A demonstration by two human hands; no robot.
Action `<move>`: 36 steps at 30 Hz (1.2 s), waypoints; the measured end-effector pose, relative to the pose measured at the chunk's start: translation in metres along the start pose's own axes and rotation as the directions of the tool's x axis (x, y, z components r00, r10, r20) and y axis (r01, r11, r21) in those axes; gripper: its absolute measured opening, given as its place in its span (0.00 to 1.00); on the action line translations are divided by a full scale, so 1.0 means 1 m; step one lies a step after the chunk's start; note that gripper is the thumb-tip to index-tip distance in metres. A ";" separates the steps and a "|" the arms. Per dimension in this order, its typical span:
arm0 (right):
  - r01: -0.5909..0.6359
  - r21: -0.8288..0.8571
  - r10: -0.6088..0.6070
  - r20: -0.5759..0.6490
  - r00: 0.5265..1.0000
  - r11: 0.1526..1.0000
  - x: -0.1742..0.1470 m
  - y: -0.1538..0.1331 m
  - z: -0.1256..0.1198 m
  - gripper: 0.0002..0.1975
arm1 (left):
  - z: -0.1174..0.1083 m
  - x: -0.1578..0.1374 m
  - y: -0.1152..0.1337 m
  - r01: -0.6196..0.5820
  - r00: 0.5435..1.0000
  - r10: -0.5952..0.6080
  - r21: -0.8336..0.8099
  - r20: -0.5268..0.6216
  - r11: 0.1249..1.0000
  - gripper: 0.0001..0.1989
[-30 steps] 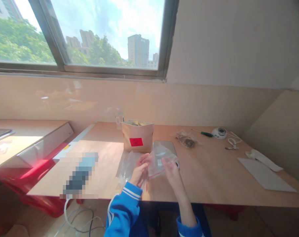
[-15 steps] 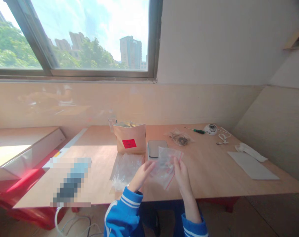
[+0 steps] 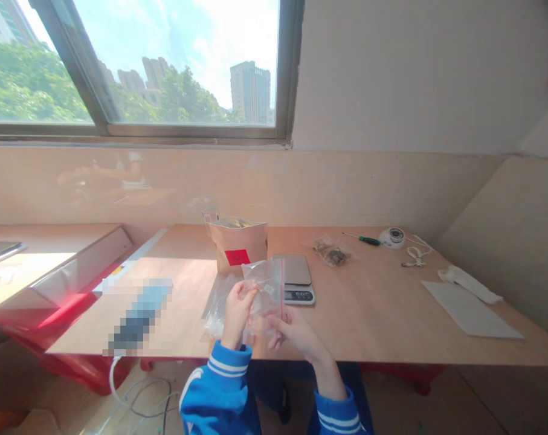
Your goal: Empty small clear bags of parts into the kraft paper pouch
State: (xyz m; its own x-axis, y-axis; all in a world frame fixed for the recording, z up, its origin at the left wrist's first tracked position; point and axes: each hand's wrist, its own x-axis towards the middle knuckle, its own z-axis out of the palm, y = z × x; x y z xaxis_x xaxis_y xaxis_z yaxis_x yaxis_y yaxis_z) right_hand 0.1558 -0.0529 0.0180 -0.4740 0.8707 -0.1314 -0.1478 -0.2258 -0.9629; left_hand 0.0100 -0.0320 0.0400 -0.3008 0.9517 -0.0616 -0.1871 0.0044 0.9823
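Observation:
A clear zip-lock bag (image 3: 268,279) with a red line along its right side is held up over the table's front. My left hand (image 3: 240,309) pinches its left part. My right hand (image 3: 294,333) has its fingers closed on the lower right, near the red line. Behind the bag is a kitchen scale (image 3: 296,273) with a grey plate and a small display, partly covered. A pile of clear plastic bags (image 3: 217,311) lies beside my left hand. Behind the pile stands an open brown paper pouch (image 3: 226,241) with a red label.
Farther back lie a clear bag of dark brown pieces (image 3: 333,251), a green-handled screwdriver (image 3: 368,240) and a white dome camera (image 3: 393,237) with its cable. On the right are a white sheet (image 3: 475,311) and a white cloth (image 3: 468,284). A blurred-out object (image 3: 138,317) lies at left.
Both hands have moved left with the zip-lock bag, uncovering the scale's display. The bag has turned so its red line is upright. The view has shifted slightly.

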 end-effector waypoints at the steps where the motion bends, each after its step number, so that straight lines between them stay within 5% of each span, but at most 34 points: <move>1: -0.013 -0.003 0.013 0.018 1.000 1.000 0.000 0.001 0.001 0.26 | -0.005 0.000 0.000 0.001 1.000 -0.001 0.002 -0.025 1.000 0.18; 6: -0.095 -0.058 0.103 0.167 0.981 0.994 0.002 0.005 0.011 0.27 | -0.035 0.008 0.002 -0.105 0.981 0.118 0.090 -0.157 0.990 0.22; 10: -0.103 -0.100 0.120 0.185 0.975 0.990 0.005 0.007 0.023 0.26 | -0.050 0.018 0.008 -0.185 0.968 0.212 0.192 -0.135 0.964 0.24; 15: -0.156 -0.147 0.171 0.096 0.981 0.977 0.007 0.014 0.024 0.26 | -0.059 0.039 0.007 -0.255 0.951 0.302 0.376 -0.070 0.891 0.20; 18: -0.113 -0.222 0.090 -0.112 0.990 0.969 0.006 0.014 0.008 0.26 | -0.067 0.054 0.001 -0.210 0.962 0.274 0.606 -0.014 0.767 0.15; 22: 0.084 -0.280 -0.203 -0.426 0.882 0.956 0.002 0.008 -0.022 0.25 | -0.071 0.059 0.003 -0.159 0.959 0.282 0.829 0.002 0.536 0.20; 27: 0.120 -0.274 -0.255 -0.532 0.808 0.954 -0.006 0.008 -0.051 0.27 | -0.049 0.046 0.004 -0.310 0.840 0.523 0.919 0.145 0.244 0.22; 30: 0.081 -0.306 -0.254 -0.583 0.771 0.949 -0.010 0.018 -0.065 0.28 | -0.032 0.044 -0.027 -0.416 0.859 0.385 0.899 0.338 0.139 0.22; 32: 0.050 -0.385 -0.295 -0.611 0.734 0.921 -0.012 0.024 -0.077 0.25 | -0.026 0.045 -0.055 -0.404 0.899 0.243 0.905 0.365 0.131 0.24; 36: -0.038 -0.703 -0.509 -0.549 0.663 0.710 0.002 0.024 -0.111 0.18 | -0.029 0.052 -0.094 -0.417 0.900 0.195 0.900 0.389 0.127 0.27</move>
State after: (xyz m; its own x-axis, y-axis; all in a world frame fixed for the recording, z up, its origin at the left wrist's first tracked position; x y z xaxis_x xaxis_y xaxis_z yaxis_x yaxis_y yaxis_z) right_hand 0.2476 -0.0083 -0.0309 0.2381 0.9319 0.2737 0.5236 0.1143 -0.8443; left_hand -0.0147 0.0080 -0.0605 0.0567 0.9771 0.2049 0.9435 -0.1196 0.3091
